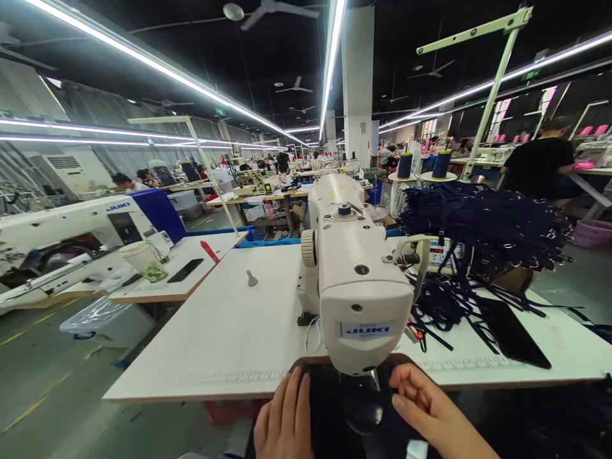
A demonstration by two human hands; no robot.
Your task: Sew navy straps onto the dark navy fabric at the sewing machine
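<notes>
A white JUKI sewing machine [366, 299] stands in front of me, its head above dark fabric [329, 414]. On the fabric's left side my left hand [285, 417] lies with its fingers stretched out flat. My right hand [423, 405] is closed at the right side, with curled fingers and the thumb pinching at the dark fabric. A clear curved guard [364, 408] sits below the machine head, between both hands. The needle is too hard to make out. Near my right wrist a small white piece [417, 449] shows.
Dark navy straps [482, 223] with metal rings are heaped at right, beside a black phone [514, 331]. A grey cone-shaped piece [251, 278] stands on the white table [191, 344]. Left is another machine [81, 236] with a paper cup [144, 261]. A person [540, 159] sits far right.
</notes>
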